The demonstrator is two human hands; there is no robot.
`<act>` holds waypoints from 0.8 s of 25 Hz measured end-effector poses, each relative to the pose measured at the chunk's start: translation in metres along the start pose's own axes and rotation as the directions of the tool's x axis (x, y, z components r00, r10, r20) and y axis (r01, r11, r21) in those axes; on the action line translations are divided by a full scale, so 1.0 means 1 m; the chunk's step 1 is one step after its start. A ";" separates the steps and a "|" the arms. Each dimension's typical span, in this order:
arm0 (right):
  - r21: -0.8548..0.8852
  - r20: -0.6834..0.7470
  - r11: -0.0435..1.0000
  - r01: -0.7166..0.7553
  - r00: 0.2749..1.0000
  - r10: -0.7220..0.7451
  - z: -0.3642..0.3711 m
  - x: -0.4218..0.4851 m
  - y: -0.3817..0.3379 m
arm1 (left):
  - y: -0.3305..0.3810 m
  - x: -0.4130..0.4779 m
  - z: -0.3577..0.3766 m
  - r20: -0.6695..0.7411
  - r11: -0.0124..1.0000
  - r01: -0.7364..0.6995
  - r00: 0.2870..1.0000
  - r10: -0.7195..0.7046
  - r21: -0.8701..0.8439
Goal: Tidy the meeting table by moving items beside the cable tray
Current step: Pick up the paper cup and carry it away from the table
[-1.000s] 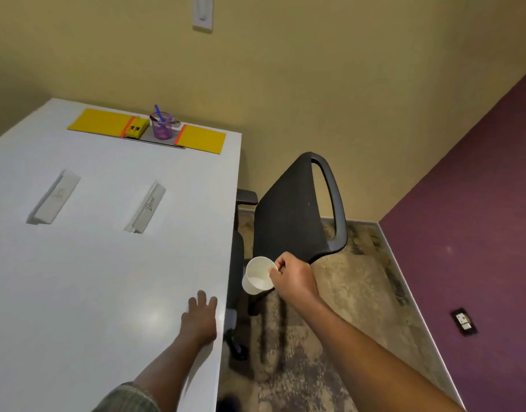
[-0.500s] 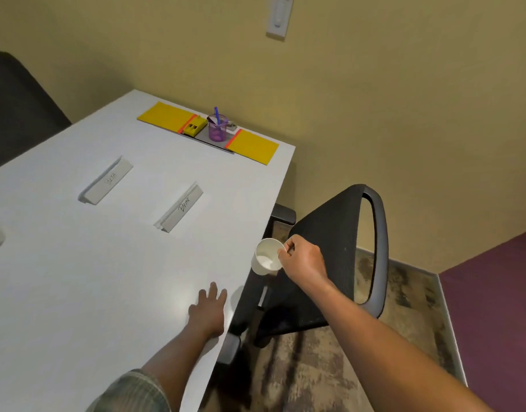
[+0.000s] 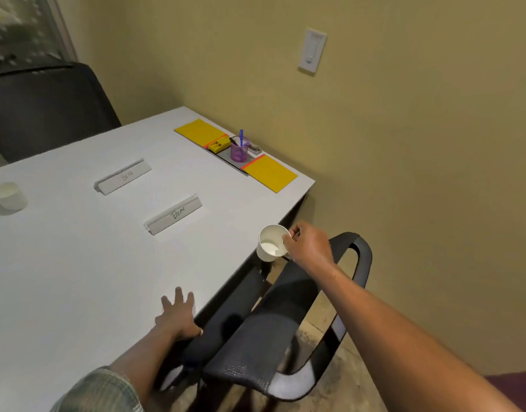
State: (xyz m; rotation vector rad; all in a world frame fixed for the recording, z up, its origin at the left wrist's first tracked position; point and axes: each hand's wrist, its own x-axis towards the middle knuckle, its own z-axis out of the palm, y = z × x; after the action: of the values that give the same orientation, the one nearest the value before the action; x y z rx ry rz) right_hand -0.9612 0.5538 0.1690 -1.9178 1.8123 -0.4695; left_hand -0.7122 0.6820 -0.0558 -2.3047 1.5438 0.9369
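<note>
The right hand (image 3: pixel 307 246) pinches the rim of a white paper cup (image 3: pixel 269 243), holding it tilted just above the edge of the desk (image 3: pixel 62 278). The left hand (image 3: pixel 177 318) lies flat on the desk with fingers spread, nearer the body. Well beyond the right hand, the cable tray (image 3: pixel 226 157) sits between yellow pads (image 3: pixel 270 173) and carries a purple pen holder (image 3: pixel 239 151). To that hand's left stand the BEAR name card (image 3: pixel 174 215) and the BETA name card (image 3: pixel 123 176), with a second paper cup (image 3: pixel 8 196) farther left.

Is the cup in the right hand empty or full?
Empty, apparently: the white cup shows its bare inside bottom; right hand pinches its rim.
</note>
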 end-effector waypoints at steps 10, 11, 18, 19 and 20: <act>-0.011 0.145 0.981 0.193 0.971 -0.190 -0.008 0.128 0.039 | 0.056 0.051 -0.031 0.064 0.974 0.226 0.973 -0.224 -0.026; -0.025 0.164 0.977 0.210 0.965 -0.203 -0.003 0.144 0.039 | 0.060 0.059 -0.038 0.069 0.969 0.245 0.968 -0.242 -0.041; -0.003 0.355 0.960 0.278 0.898 -0.259 0.058 0.241 0.039 | 0.080 0.087 -0.062 0.130 0.922 0.363 0.929 -0.347 -0.135; 0.011 0.378 0.961 0.278 0.888 -0.261 0.065 0.250 0.038 | 0.083 0.086 -0.063 0.137 0.915 0.373 0.925 -0.354 -0.153; 0.026 0.399 0.960 0.278 0.878 -0.265 0.073 0.257 0.038 | 0.087 0.085 -0.064 0.141 0.907 0.386 0.920 -0.365 -0.172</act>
State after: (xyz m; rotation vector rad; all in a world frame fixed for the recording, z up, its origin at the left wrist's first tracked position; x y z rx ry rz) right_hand -0.9348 0.3035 0.0712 -2.1164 1.3046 -0.1184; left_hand -0.7439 0.5490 -0.0436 -2.5123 0.9479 1.1204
